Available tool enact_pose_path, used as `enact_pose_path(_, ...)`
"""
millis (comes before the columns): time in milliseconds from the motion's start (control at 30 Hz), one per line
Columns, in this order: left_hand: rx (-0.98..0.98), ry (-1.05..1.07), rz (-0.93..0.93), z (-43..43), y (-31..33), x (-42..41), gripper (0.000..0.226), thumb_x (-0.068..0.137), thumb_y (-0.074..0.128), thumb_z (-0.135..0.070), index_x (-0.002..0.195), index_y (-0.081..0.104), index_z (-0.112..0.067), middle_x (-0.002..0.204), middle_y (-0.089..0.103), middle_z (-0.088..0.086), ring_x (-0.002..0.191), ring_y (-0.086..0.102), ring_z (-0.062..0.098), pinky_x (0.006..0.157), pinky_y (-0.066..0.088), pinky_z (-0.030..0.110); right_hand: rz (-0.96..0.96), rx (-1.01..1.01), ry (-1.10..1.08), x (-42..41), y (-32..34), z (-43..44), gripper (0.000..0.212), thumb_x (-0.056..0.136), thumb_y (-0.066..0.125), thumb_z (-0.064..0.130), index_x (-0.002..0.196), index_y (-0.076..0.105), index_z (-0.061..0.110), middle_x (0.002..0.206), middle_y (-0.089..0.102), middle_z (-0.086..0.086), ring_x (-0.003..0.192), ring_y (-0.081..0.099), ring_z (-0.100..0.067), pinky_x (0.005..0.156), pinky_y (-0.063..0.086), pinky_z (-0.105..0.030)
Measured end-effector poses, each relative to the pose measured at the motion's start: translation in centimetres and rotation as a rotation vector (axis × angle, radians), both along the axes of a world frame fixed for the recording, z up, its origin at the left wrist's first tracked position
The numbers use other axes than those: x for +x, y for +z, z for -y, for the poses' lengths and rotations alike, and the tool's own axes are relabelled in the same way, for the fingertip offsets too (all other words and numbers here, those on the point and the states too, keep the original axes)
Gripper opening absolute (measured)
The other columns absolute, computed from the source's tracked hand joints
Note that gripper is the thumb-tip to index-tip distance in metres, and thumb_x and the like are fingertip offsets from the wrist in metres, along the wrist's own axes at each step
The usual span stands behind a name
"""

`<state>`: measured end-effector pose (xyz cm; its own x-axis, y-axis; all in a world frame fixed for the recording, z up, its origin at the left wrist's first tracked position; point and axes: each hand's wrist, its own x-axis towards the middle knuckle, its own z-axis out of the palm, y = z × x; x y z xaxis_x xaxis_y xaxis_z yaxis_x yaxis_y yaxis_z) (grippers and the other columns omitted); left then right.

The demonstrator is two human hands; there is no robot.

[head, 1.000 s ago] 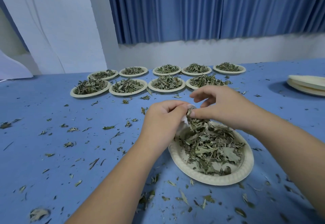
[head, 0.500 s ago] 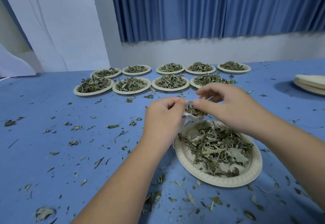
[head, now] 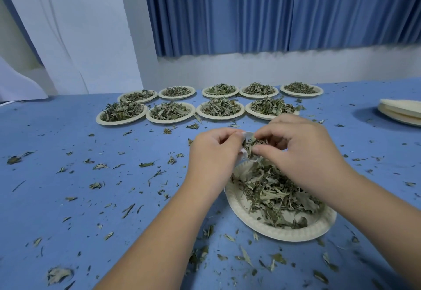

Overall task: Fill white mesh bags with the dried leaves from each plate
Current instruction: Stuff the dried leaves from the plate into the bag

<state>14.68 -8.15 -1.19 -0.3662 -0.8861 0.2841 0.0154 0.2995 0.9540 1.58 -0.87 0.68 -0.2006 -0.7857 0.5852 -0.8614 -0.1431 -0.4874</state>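
While curled, hands (head: 214, 153) (head: 298, 155) on bag (head: 244, 135) and leaves (head: 250, 145)

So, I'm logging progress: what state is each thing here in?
White mesh bag: held open, dried leaves at its mouth.
Left hand: grips the bag.
Right hand: pinches leaves at the bag's mouth.
Near cream paper plate: heaped with leaves.
Nine far plates: full.
Stacked cream plates, right: empty.

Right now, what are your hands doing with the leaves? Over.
Left hand grips white mesh bag above near plate. Right hand pinches dried leaves at its mouth. Nothing blocking; nine full plates behind.
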Motion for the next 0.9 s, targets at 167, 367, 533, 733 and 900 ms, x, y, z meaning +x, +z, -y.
enact_pose_path(167, -0.011, -0.036, 0.023, -0.1, -0.1, -0.3, 0.020, 0.095, 0.058, -0.016, 0.086, 0.075, -0.015, 0.038, 0.045, -0.013, 0.037, 0.034, 0.003, 0.044, 0.029, 0.018, -0.177, 0.061, -0.093, 0.9, 0.4, 1.0, 0.005, 0.082, 0.071, 0.019, 0.084, 0.076, 0.020, 0.077, 0.052, 0.008, 0.070, 0.049, -0.006, 0.062, 0.037, -0.016)
enact_pose_path(367, 0.085, -0.059, -0.073, -0.2, 0.1, -0.1, 0.026, 0.095, 0.056, -0.010, 0.079, 0.075, -0.015, 0.041, 0.044, -0.009, 0.033, 0.034, 0.003, 0.038, 0.030, 0.013, -0.216, 0.148, -0.125, 1.5, 0.8, 1.5, 0.010, 0.085, 0.066, 0.021, 0.091, 0.074, 0.021, 0.089, 0.060, 0.003, 0.080, 0.056, -0.012, 0.072, 0.044, -0.022)
enact_pose_path(533, 0.083, -0.019, -0.080, 0.2, 0.1, -0.1, 0.020, 0.095, 0.057, -0.013, 0.083, 0.073, -0.016, 0.039, 0.048, -0.014, 0.033, 0.038, 0.000, 0.038, 0.030, 0.010, 0.101, 0.092, 0.027, 1.2, 0.9, 0.9, 0.021, 0.077, 0.075, 0.007, 0.083, 0.072, 0.027, 0.071, 0.066, 0.017, 0.070, 0.061, 0.005, 0.063, 0.042, -0.002)
enact_pose_path(733, 0.116, -0.064, -0.098, 0.1, 0.2, 0.0, 0.022, 0.095, 0.056, -0.011, 0.081, 0.072, -0.015, 0.038, 0.046, -0.015, 0.032, 0.039, 0.000, 0.038, 0.030, 0.010, 0.102, 0.081, 0.010, 1.1, 1.3, 1.8, 0.015, 0.072, 0.080, 0.011, 0.069, 0.069, 0.022, 0.060, 0.063, 0.011, 0.055, 0.056, 0.002, 0.053, 0.041, -0.007)
enact_pose_path(900, 0.127, -0.072, -0.119, 0.3, 0.3, 0.4, 0.020, 0.093, 0.059, -0.014, 0.081, 0.075, -0.016, 0.040, 0.041, -0.011, 0.033, 0.029, 0.005, 0.039, 0.026, 0.016, 0.154, 0.259, -0.034, 0.3, 2.6, 3.2, 0.026, 0.064, 0.084, 0.025, 0.075, 0.060, 0.024, 0.077, 0.060, 0.005, 0.064, 0.051, -0.007, 0.059, 0.041, -0.018)
